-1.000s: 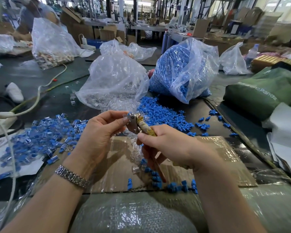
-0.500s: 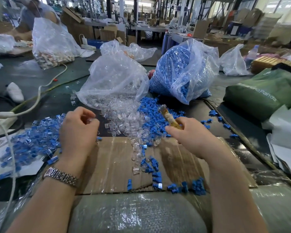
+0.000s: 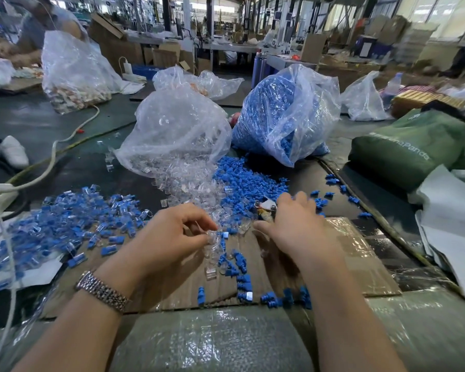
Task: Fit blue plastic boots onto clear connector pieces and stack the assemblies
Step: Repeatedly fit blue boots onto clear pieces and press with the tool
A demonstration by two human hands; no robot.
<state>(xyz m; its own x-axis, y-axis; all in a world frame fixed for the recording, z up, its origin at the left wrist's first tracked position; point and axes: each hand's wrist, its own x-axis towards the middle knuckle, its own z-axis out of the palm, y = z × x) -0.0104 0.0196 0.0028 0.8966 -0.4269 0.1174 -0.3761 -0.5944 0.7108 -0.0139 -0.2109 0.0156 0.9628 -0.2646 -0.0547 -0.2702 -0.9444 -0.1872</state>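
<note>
The left hand (image 3: 169, 237) hovers over the near edge of the spill of clear connector pieces (image 3: 196, 194), its fingers curled inward, thumb and forefinger closed in a pinch on one clear piece (image 3: 212, 235) just above the cardboard sheet (image 3: 360, 253). A metal watch (image 3: 102, 292) sits on that wrist. The right hand (image 3: 293, 226) lies palm down at the far edge of the cardboard, its fingers bent and reaching onto the loose blue boots (image 3: 247, 181), the thumb stretched out to the left; under the palm it grips a small tool (image 3: 265, 209) whose metal tip and yellowish handle stick out beside the forefinger. Whether the fingertips have closed on a boot cannot be told. The clear pieces pour from an open clear bag (image 3: 177, 135); the boots spill from a second bag (image 3: 285, 114) just to its right, and more boots lie scattered on the cardboard near the wrists. The finished assemblies (image 3: 73, 218), blue boots in clear shells, lie heaped well to the left, partly on white paper (image 3: 38, 275). A green bag (image 3: 403, 149) lies at the right.
</note>
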